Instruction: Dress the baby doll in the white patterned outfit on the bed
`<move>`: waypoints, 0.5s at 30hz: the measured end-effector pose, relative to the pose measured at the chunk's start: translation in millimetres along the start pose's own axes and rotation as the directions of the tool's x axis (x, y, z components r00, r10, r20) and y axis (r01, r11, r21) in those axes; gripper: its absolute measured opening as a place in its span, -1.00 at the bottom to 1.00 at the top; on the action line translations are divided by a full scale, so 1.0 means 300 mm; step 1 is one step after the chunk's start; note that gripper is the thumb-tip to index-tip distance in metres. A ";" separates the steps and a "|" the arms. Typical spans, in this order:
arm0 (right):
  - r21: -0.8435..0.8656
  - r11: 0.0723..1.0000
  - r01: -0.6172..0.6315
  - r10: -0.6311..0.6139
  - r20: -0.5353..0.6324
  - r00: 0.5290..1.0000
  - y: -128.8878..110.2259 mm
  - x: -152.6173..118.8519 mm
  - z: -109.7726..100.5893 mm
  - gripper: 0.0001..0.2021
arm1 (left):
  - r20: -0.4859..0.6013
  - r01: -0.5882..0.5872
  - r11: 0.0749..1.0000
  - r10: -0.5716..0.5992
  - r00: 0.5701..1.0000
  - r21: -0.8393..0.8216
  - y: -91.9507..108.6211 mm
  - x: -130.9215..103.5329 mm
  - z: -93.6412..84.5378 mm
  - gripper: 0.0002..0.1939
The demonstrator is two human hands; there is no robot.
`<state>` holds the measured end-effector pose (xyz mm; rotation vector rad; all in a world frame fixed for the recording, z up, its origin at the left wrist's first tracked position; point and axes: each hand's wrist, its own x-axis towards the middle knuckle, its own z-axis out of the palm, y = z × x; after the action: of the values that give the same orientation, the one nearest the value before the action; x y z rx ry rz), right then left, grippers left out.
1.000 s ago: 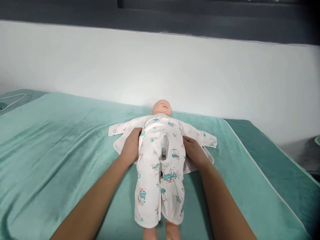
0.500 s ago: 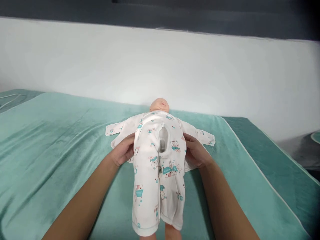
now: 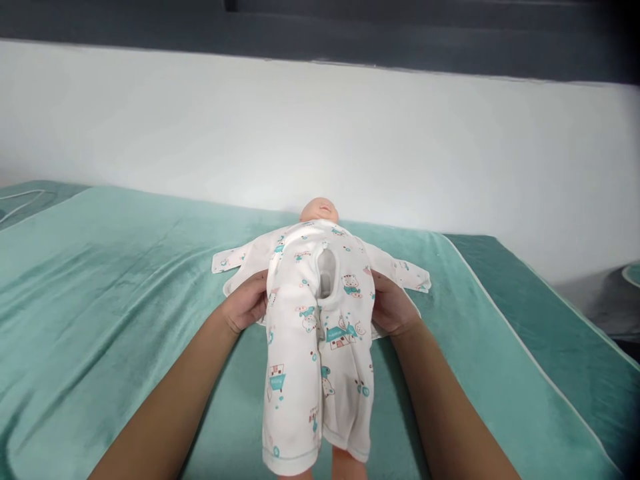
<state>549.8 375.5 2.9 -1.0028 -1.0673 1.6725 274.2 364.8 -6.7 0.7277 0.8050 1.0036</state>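
Note:
A baby doll (image 3: 319, 210) lies on its back, its head toward the wall and its lower legs toward me. It wears a white printed top (image 3: 263, 248) with both sleeves spread out sideways. White printed baby pants (image 3: 295, 333) with an oval opening at the crotch cover its legs and much of its front. At the left side of the pants, my left hand (image 3: 249, 301) is closed on the fabric; my right hand (image 3: 393, 305) grips the opposite side at about the same height. The fingertips of both hands are hidden behind the cloth.
A light green plush blanket (image 3: 125, 300) with soft folds lies under the doll. Darker green fabric (image 3: 540, 313) extends at the right. Behind the doll rises a white wall (image 3: 320, 133). A white wire-like loop (image 3: 23, 200) lies at the far left.
The upper sides of the pants are spread slightly wider, and the crotch opening has shifted a little. Both hands keep nearly the same places. The doll's head and sleeves stay put.

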 end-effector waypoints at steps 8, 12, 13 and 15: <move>0.038 0.999 0.015 -0.014 -0.024 1.000 -0.012 -0.013 0.015 -0.71 | -0.014 0.013 1.000 -0.013 1.000 -0.003 0.005 -0.005 0.010 -0.69; 0.036 0.999 0.001 0.000 -0.006 1.000 -0.021 -0.020 0.024 -0.66 | 0.009 0.012 0.999 -0.013 1.000 0.037 0.011 -0.015 0.026 -0.66; 0.025 1.000 0.000 0.001 -0.013 1.000 -0.019 -0.019 0.023 -0.66 | 0.015 0.012 0.999 -0.013 1.000 0.049 0.011 -0.016 0.028 -0.66; -0.005 1.000 -0.006 0.006 -0.024 1.000 -0.011 -0.016 0.018 -0.66 | 0.022 0.013 0.998 -0.014 1.000 0.064 0.009 -0.016 0.028 -0.66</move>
<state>547.1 370.7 8.4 -1.0277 -1.0545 1.6590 278.4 360.0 1.0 0.7861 0.8245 0.9595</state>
